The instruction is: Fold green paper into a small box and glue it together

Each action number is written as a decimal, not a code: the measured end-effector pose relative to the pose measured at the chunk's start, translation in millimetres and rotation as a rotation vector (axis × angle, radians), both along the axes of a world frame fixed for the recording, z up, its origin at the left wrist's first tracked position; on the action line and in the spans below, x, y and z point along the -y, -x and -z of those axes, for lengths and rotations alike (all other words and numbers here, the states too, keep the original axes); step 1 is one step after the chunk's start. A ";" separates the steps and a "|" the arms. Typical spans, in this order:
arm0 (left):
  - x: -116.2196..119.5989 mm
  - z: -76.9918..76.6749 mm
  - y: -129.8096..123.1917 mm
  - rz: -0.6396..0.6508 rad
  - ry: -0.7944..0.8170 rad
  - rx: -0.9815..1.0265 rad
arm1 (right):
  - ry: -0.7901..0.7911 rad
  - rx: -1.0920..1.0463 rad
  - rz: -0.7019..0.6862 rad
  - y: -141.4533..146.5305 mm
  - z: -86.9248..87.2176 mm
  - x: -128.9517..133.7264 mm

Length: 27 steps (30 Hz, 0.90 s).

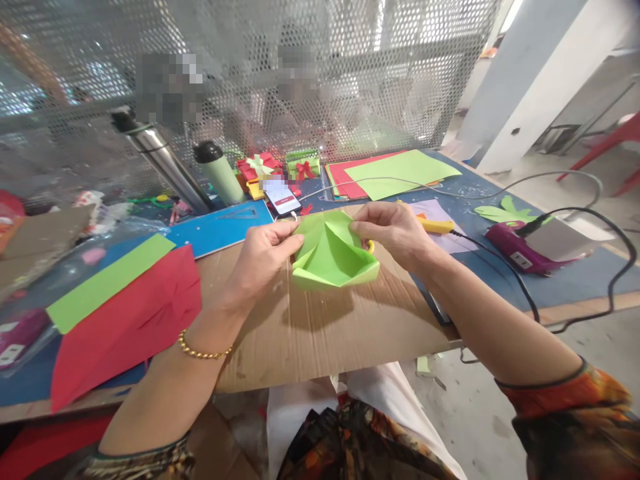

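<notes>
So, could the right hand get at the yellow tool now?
Probably yes: the yellow tool lies beside the right hand, nothing visibly between, though that hand may need to release its folded green paper.

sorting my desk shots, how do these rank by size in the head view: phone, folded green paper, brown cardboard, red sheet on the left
1. Brown cardboard, partly covered
2. Red sheet
3. Folded green paper
4. Phone, clearly smallest
</notes>
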<state>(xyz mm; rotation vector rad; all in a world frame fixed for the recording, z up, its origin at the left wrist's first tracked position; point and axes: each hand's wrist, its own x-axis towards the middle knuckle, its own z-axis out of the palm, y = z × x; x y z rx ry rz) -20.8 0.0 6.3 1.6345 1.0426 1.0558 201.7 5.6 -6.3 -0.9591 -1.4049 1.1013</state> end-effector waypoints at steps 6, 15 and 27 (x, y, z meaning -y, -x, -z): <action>-1.4 1.7 0.1 0.019 0.057 0.050 | 0.003 0.016 0.020 -1.3 2.8 -1.3; 3.3 -2.0 -4.6 -0.036 0.127 0.176 | -0.020 0.007 0.010 -2.7 7.0 -3.2; 7.2 -2.6 -10.4 -0.111 0.180 0.311 | 0.142 -0.164 -0.031 -1.8 10.7 -3.3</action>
